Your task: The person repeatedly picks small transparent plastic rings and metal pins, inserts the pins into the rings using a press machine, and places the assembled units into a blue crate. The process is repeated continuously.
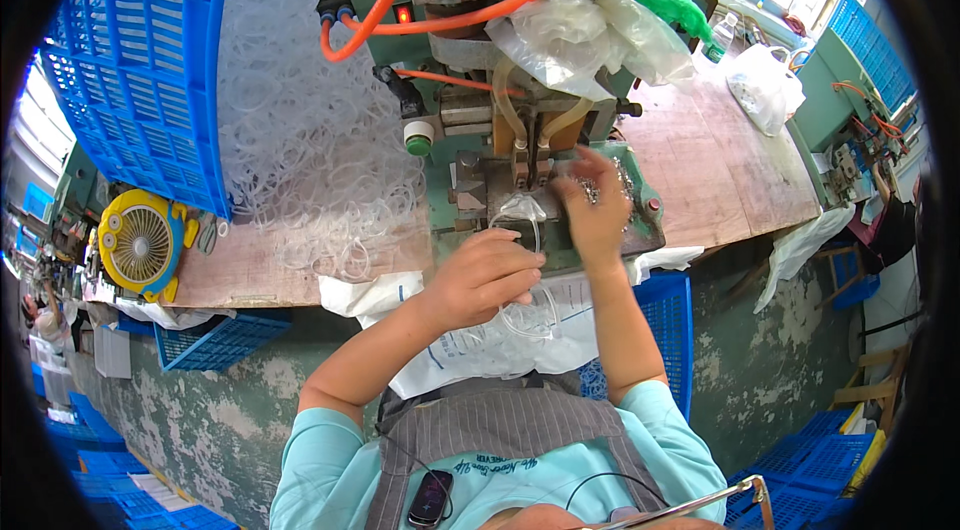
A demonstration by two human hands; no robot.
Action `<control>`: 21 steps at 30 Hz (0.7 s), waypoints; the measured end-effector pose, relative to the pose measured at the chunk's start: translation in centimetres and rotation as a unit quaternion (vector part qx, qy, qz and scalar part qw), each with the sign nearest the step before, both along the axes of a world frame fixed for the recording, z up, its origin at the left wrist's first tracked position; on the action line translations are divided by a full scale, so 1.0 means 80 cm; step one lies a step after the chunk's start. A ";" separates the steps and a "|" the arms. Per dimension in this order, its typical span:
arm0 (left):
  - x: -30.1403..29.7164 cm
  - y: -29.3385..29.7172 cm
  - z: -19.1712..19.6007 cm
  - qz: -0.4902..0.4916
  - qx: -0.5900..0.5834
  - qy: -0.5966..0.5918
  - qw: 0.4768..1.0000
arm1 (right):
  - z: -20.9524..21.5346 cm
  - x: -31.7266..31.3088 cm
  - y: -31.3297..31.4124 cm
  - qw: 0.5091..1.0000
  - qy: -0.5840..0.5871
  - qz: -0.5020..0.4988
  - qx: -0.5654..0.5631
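Note:
My left hand (485,278) is closed on a clear plastic loop (540,239) in front of the press's tooling. The loop's upper end lies close to the metal die (527,173). My right hand (597,215) is over a pile of small shiny metal parts (623,180) on the right side of the press bed. Its fingers are smeared by motion, so whether they hold a part cannot be made out. Below my left hand, more clear plastic loops (530,318) lie on a white plastic sheet (460,350) across my lap.
A green press (465,110) with orange air hoses (440,27) stands ahead. Left of it, a heap of clear plastic loops (300,120) spills from a tipped blue crate (140,60). A yellow fan (140,245) and scissors (208,235) sit on the wooden bench (255,268).

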State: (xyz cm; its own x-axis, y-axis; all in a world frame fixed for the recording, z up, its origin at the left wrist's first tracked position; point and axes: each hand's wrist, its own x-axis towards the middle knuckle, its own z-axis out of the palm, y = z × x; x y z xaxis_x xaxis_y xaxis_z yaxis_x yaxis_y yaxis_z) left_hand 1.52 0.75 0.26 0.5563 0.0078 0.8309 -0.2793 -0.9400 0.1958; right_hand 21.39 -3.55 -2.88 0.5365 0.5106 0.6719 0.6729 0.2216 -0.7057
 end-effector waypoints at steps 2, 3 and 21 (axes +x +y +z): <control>0.001 0.004 -0.009 -0.008 -0.012 0.006 1.000 | -0.017 0.050 0.000 0.991 -0.043 -0.130 0.005; 0.001 0.003 -0.011 -0.009 -0.014 0.013 1.000 | -0.026 0.072 -0.003 0.985 0.003 -0.163 -0.057; -0.031 -0.011 -0.036 0.226 0.013 -0.005 0.974 | -0.085 0.116 -0.037 0.970 0.065 -0.100 -0.213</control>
